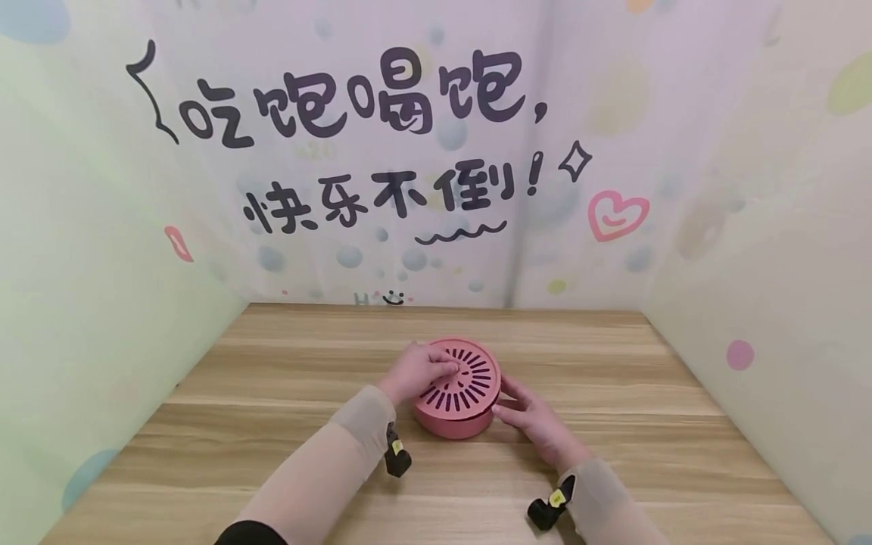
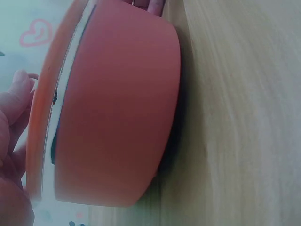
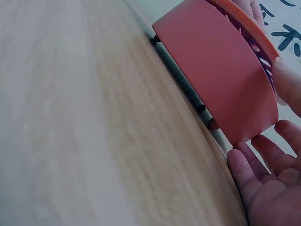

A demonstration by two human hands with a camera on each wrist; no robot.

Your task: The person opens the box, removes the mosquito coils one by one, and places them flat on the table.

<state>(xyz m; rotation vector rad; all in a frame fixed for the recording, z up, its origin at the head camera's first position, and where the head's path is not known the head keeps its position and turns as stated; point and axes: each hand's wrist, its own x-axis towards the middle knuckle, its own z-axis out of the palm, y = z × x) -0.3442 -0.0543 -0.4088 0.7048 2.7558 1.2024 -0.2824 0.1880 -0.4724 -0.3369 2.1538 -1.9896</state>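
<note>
A round pink box with smooth sides stands on the wooden table, a slotted pink lid over it. Radial slots ring the lid's middle. In the left wrist view a pale gap runs between the lid and the box wall. My left hand pinches the lid at its centre. At the box's right side, my right hand holds the wall, thumb and fingers spread round it. The right wrist view shows those fingertips at the box's lower edge and the small dark feet below it.
The light wood table reaches back to a white printed backdrop with dark lettering. Pale side walls close it in at left and right. Small black cameras are strapped to both wrists.
</note>
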